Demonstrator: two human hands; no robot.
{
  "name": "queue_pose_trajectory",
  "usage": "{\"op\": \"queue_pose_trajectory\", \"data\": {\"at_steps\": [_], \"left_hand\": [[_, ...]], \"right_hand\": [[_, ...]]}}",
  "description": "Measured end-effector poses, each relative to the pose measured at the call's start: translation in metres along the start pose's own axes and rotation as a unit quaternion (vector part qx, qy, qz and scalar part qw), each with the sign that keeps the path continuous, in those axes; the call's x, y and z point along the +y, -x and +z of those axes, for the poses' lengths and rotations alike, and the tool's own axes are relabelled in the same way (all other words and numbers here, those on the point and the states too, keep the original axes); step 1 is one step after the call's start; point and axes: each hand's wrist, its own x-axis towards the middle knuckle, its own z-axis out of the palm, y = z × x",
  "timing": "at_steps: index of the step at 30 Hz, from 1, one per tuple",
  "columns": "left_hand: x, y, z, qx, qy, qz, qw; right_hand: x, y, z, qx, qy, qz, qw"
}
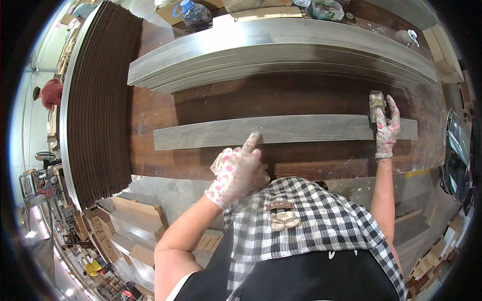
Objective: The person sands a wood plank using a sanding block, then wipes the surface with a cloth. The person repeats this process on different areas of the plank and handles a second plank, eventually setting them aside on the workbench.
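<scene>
A long grey board (286,129) with a faint grain pattern lies flat across the brown tabletop in front of me. At its right end, my right hand (387,128), in a stained white glove with pink spots, grips a small worn grey-green block (376,103). The block sits across the board's far edge; its underside is hidden. My left hand (235,173), gloved alike, hovers near the board's near edge. Its index finger stretches toward the board while several other fingers curl. Nothing shows in that hand, though its palm is hidden and part is blurred.
Behind the board lies a stack of similar grey boards (281,45). A tall dark stack of panels (98,105) stands left. A blue-capped plastic jug (195,15) and bags sit at the back. Cartons (133,220) stand lower left; a person (50,94) is at far left.
</scene>
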Motion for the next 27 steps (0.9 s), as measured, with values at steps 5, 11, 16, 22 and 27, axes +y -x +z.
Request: {"op": "queue_pose_trajectory", "data": {"at_steps": [5,11,16,22,27], "left_hand": [[-0.003,-0.007,0.004,0.062,0.031,0.046,0.997],[-0.005,0.012,0.014,0.138,0.115,0.047,0.983],[0.005,0.014,0.016,0.232,0.129,0.019,0.964],[0.008,0.008,0.025,0.252,0.13,0.019,0.959],[0.008,0.005,0.027,0.25,0.15,0.023,0.956]], "right_hand": [[-0.02,-0.004,0.007,-0.014,0.048,-0.019,0.999],[-0.133,0.048,0.109,-0.206,0.117,-0.261,0.936],[-0.158,0.053,0.15,-0.294,0.168,-0.323,0.884],[-0.163,0.052,0.143,-0.299,0.221,-0.316,0.873],[-0.16,0.05,0.142,-0.295,0.235,-0.313,0.872]]}}
